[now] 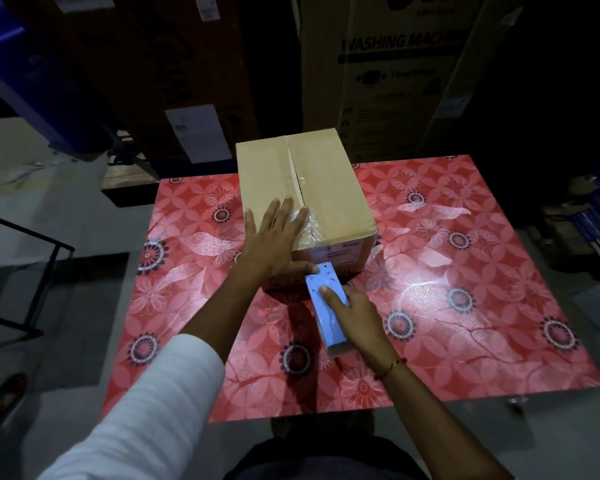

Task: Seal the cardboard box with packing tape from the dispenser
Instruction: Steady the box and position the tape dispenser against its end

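Observation:
A brown cardboard box (329, 181) stands on the red flowered table (465, 271), its top flaps closed along a centre seam. Clear tape lies crinkled over the near end of the seam. My left hand (274, 237) presses flat on the box top near its front edge, fingers spread, thumb on the front face. My right hand (354, 313) grips a light blue tape dispenser (326, 306), whose front end touches the box's near face low down.
Large cartons stand behind the table, one marked washing machine (402, 81). A blue bin (25, 71) is at the far left, and a black metal frame (25, 271) stands on the floor to the left. Stacked items sit in the dark at the right.

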Demonstrator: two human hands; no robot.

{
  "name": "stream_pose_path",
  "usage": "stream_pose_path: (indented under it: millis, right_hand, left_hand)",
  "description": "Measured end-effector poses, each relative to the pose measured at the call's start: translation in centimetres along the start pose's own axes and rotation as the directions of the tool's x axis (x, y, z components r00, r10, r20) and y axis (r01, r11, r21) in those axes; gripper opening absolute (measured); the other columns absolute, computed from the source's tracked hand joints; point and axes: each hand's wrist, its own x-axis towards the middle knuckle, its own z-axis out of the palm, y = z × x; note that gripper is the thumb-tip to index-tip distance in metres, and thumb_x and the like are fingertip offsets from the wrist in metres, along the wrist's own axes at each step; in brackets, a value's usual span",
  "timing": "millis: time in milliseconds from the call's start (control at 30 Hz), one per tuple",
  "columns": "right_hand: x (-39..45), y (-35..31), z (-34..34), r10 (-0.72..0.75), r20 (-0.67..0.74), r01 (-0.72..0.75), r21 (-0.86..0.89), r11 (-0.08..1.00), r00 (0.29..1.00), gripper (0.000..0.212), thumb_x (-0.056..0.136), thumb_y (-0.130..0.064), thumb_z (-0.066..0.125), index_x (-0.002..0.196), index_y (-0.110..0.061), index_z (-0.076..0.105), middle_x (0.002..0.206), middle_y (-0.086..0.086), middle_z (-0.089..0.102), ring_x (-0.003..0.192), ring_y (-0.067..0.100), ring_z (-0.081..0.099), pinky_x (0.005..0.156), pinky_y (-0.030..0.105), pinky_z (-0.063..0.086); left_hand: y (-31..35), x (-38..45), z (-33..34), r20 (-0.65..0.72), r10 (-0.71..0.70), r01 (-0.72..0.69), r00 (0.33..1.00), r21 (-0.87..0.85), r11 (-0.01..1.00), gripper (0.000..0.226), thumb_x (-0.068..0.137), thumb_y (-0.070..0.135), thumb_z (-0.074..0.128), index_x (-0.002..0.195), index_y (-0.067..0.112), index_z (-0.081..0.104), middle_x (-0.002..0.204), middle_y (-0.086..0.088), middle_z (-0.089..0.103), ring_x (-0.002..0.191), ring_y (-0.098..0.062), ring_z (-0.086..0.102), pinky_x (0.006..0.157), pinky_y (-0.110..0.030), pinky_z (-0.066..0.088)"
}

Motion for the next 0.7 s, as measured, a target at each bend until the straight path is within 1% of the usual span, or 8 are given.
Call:
stream_pose_path:
  millis: [200,300,400,467,533,567,633,700]
  right_hand:
    - [0.0,-0.7,0.1,0.036,0.002,-0.036,0.089,0.995,0.999,0.037,0.093,-0.055,0.060,0.098,-0.021,0.074,0.085,0.002,0.075,0.080,0.027,0.072,0.075,0.041,0.054]
    - [0.8,0.6,0.5,0.140,0.029,-0.143,0.191,0.971,0.990,0.057,0.076,-0.065,0.067,0.086,-0.009,0.076,0.080,0.012,0.077,0.080,0.037,0.074,0.079,0.052,0.059]
    - [0.4,5.9,1.8,0.184,0.156,-0.216,0.220,0.951,0.970,0.075,0.067,-0.077,0.066,0.082,-0.004,0.075,0.077,0.020,0.076,0.075,0.038,0.074,0.076,0.060,0.058]
    - [-1.8,5.5,1.3,0.210,0.188,-0.258,0.289,0.922,0.959,0.063,0.080,-0.065,0.069,0.081,-0.002,0.074,0.075,0.019,0.076,0.068,0.032,0.073,0.069,0.050,0.062]
    - [-2.4,5.0,0.5,0.207,0.200,-0.268,0.359,0.894,0.958,0.036,0.096,-0.034,0.064,0.087,-0.001,0.074,0.074,0.014,0.077,0.061,0.023,0.072,0.058,0.031,0.060]
    - [-2.4,5.0,-0.3,0.202,0.217,-0.275,0.393,0.877,0.955,0.030,0.099,-0.025,0.061,0.092,0.000,0.074,0.076,0.013,0.077,0.060,0.020,0.072,0.056,0.027,0.058]
    - [-1.8,5.2,-2.4,0.186,0.231,-0.280,0.493,0.824,0.955,0.027,0.101,-0.021,0.058,0.100,0.000,0.074,0.084,0.014,0.079,0.067,0.019,0.075,0.058,0.025,0.058]
    - [-0.8,5.9,-4.2,0.166,0.256,-0.284,0.544,0.790,0.952,0.031,0.099,-0.025,0.058,0.113,-0.001,0.072,0.102,0.018,0.078,0.087,0.025,0.076,0.073,0.031,0.060]
  left_hand:
    - [0.1,0.0,-0.3,0.014,-0.009,0.009,1.000,-0.003,1.000,0.123,0.069,0.091,0.047,0.160,0.029,-0.007,0.168,-0.009,-0.017,0.155,-0.031,-0.016,0.115,-0.074,-0.002]
    - [0.3,-0.2,-0.3,0.024,-0.016,0.015,1.000,0.011,1.000,0.132,0.064,0.087,0.060,0.160,0.028,-0.010,0.167,-0.009,-0.020,0.154,-0.033,-0.017,0.113,-0.075,-0.004]
    - [0.3,-0.1,-0.2,0.046,-0.022,0.021,0.999,0.033,0.999,0.145,0.057,0.079,0.075,0.160,0.027,-0.012,0.167,-0.010,-0.021,0.153,-0.034,-0.019,0.112,-0.075,-0.005]
    - [0.3,0.0,-0.1,0.046,-0.027,0.026,0.999,0.026,0.999,0.145,0.057,0.074,0.079,0.160,0.026,-0.012,0.167,-0.009,-0.021,0.153,-0.034,-0.019,0.113,-0.075,-0.005]
    - [0.3,0.0,-0.2,0.044,-0.029,0.028,0.999,0.024,0.999,0.144,0.058,0.068,0.082,0.160,0.027,-0.012,0.168,-0.009,-0.020,0.153,-0.034,-0.019,0.113,-0.075,-0.005]
    - [0.2,0.0,-0.1,0.043,-0.028,0.027,0.999,0.025,0.999,0.143,0.060,0.065,0.083,0.159,0.027,-0.012,0.168,-0.009,-0.020,0.153,-0.034,-0.019,0.113,-0.074,-0.006]
    - [0.2,-0.1,-0.1,0.035,-0.020,0.019,0.999,0.025,0.999,0.140,0.064,0.062,0.083,0.159,0.027,-0.012,0.167,-0.010,-0.020,0.153,-0.034,-0.019,0.112,-0.073,-0.007]
    - [0.1,-0.1,-0.1,0.022,-0.018,0.017,1.000,0.031,0.999,0.136,0.066,0.061,0.082,0.159,0.027,-0.012,0.167,-0.010,-0.020,0.153,-0.034,-0.018,0.112,-0.073,-0.007]
